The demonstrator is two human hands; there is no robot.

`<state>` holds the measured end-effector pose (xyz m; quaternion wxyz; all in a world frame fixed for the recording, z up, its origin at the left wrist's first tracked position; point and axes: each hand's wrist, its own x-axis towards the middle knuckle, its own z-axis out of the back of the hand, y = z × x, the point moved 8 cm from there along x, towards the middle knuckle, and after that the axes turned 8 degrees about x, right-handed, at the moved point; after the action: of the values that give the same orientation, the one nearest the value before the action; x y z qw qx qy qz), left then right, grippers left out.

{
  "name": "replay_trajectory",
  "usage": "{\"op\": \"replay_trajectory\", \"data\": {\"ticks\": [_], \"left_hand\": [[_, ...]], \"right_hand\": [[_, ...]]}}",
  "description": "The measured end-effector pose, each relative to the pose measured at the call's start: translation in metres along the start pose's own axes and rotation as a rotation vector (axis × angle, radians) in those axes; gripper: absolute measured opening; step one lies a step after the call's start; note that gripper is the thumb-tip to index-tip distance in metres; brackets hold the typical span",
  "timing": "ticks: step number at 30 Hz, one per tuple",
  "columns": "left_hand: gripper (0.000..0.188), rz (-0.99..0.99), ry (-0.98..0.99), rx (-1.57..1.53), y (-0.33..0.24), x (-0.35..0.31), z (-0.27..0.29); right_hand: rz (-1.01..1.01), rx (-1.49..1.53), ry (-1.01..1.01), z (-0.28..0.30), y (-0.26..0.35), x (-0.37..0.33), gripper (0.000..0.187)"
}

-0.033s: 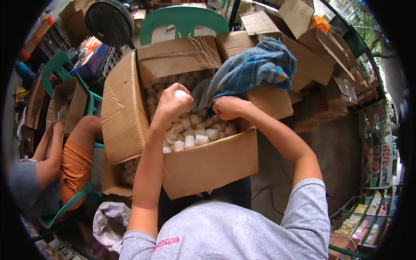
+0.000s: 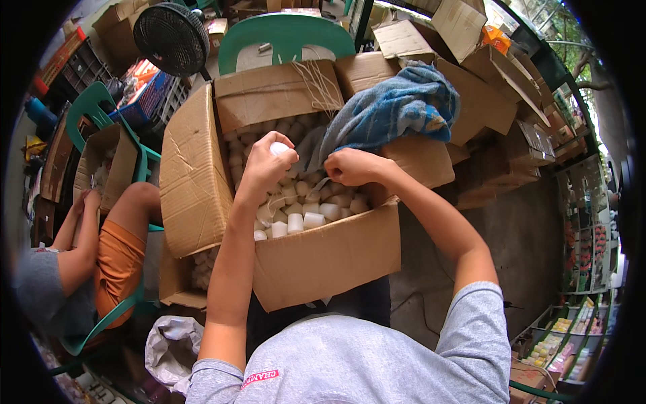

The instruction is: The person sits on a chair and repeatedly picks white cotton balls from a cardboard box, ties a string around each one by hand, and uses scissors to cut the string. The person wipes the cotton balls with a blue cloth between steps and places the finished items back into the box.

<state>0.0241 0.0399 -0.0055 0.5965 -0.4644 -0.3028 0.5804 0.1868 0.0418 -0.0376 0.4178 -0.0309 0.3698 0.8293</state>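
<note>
An open cardboard box in front of me holds many small white candles, short tapered cylinders lying in a loose heap. My left hand is above the box's middle, its fingers wrapped round a white candle whose end shows. To its right my right hand is closed in a pinch; a pale wick seems to come out below its fingers, though the grip itself is hidden. A blue and grey cloth lies on the box's right flap, just beyond my right hand. Several pale strings hang over the far flap.
At the left a person in orange shorts sits with hands at a smaller carton. Beyond my box stand a green chair and a black fan. Stacked cartons fill the far right; a white sack stands lower left.
My right hand has moved slightly left, nearer to my left hand. The left hand still holds the candle in almost the same place.
</note>
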Motion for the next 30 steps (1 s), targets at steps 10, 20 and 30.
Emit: {"op": "replay_trajectory", "data": {"ticks": [10, 20, 30], "left_hand": [[0.032, -0.277, 0.253, -0.856, -0.028, -0.004, 0.005], [0.043, -0.377, 0.266, -1.016, -0.031, -0.005, 0.012], [0.047, -0.374, 0.22, -0.949, -0.03, -0.007, 0.013]], "right_hand": [[0.369, 0.762, -0.957, 0.079, 0.056, -0.067, 0.006], [0.345, 0.504, -1.077, 0.057, 0.105, -0.096, 0.004], [0.274, 0.483, -1.109, 0.054, 0.1, -0.087, 0.009]]}}
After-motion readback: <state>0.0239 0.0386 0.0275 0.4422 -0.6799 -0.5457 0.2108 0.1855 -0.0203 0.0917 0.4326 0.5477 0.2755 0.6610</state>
